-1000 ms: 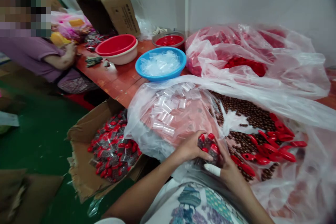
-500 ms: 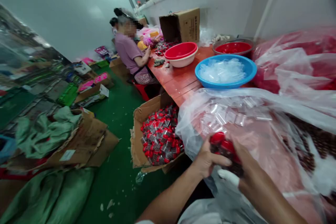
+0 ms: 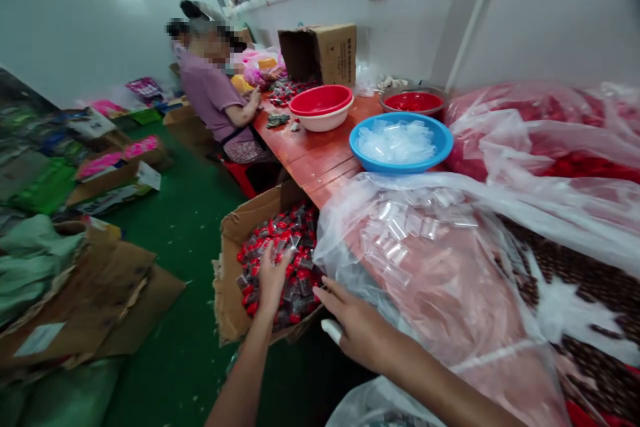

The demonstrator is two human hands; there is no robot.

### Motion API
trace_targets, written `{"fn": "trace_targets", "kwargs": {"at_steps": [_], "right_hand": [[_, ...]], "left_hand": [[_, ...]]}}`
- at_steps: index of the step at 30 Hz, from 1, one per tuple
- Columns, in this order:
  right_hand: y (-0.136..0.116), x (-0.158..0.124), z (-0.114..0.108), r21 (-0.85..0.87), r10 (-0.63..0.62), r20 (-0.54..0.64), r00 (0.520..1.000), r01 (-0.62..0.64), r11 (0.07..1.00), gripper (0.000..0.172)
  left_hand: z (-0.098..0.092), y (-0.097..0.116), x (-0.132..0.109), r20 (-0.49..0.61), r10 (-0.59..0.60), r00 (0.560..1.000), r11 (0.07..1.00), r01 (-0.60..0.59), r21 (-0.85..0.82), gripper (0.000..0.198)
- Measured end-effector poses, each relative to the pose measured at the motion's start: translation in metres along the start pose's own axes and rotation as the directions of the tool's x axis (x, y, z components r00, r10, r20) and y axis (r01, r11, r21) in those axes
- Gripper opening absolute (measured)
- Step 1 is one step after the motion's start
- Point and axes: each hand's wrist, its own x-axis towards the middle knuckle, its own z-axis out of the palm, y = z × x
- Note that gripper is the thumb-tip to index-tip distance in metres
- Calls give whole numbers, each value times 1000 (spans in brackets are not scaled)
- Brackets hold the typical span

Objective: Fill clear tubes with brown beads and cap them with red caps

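Note:
My left hand (image 3: 273, 275) reaches over the cardboard box (image 3: 230, 307), its fingers apart just above or touching the pile inside. That pile is made of small clear containers (image 3: 299, 288) with red caps and dark contents. At the box's right side is my right hand (image 3: 356, 321), fingers stretched towards the pile and nothing visible in them. A white covering (image 3: 332, 331) wraps one of its digits. Clear plastic pieces (image 3: 395, 230) lie on the plastic sheeting (image 3: 450, 293) beyond my right hand.
A blue basin (image 3: 403, 163) of translucent pieces stands on the red-brown table (image 3: 300, 153), near stacked red and white basins (image 3: 323, 103). Dark brown beads (image 3: 530, 267) and a bag of red pieces (image 3: 550, 107) are at right. A co-worker (image 3: 210, 87) sits on the far left.
Both hands have moved left and forward to the box, and the red-capped containers they held together are out of them. The fingers have spread. The scene has shifted left in view.

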Motion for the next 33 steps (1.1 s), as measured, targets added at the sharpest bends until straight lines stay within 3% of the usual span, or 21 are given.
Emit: {"fn": "trace_targets", "kwargs": {"at_steps": [2,3,4,5,7,9,11,13,17,20,22,25,26,27,30,31,32,33], "right_hand": [[9,-32,-15,56,48,-15,999,-47,997,51],[12,-49,-22,93,83,-39,996,-79,992,47],[14,-66,-30,132,128,-67,990,-118,984,44],[16,-82,-38,167,181,-100,978,-163,972,41],[18,-113,-50,222,300,-178,937,-259,940,35],[18,-142,-59,267,410,-267,872,-342,901,28],[20,-169,-65,307,493,-373,786,-397,865,24],[25,-195,-68,329,534,-473,700,-422,845,23],[36,-239,-66,361,584,-591,556,-466,808,22],[41,-262,-65,390,608,-612,506,-476,789,23],[42,-272,-67,391,602,-626,496,-469,792,25],[44,-278,-71,385,587,-642,492,-456,803,27],[45,-279,-72,379,581,-646,496,-452,807,27],[47,-279,-73,370,571,-649,502,-448,814,28],[50,-279,-76,302,516,-664,541,-437,847,32],[50,-279,-78,272,492,-670,556,-432,860,34],[51,-280,-79,244,469,-676,569,-428,870,35],[51,-282,-81,218,450,-684,575,-427,878,36]], "left_hand": [[19,20,-8,38,166,985,986,-167,3,41],[31,32,-14,126,259,958,965,-261,-2,33],[44,44,-22,254,347,903,934,-357,-9,26],[58,55,-29,398,418,817,895,-446,-25,21],[86,69,-43,643,500,580,793,-605,-71,19],[113,73,-52,785,504,360,673,-734,-96,22],[136,71,-56,855,464,231,556,-828,-78,24],[154,67,-56,894,418,161,468,-882,-59,24],[167,68,-50,946,311,95,364,-931,-26,26],[168,78,-45,958,277,74,346,-938,-28,25],[172,91,-47,945,305,119,411,-911,-18,29],[191,120,-68,925,290,247,621,-784,15,41],[201,131,-81,931,261,256,694,-720,4,43],[214,141,-96,938,250,239,751,-659,-32,43],[265,163,-146,968,235,87,838,-523,-157,44],[284,166,-161,972,228,55,842,-512,-168,45],[303,168,-175,975,217,36,839,-517,-168,45],[322,169,-186,979,199,49,828,-542,-141,46]]}}
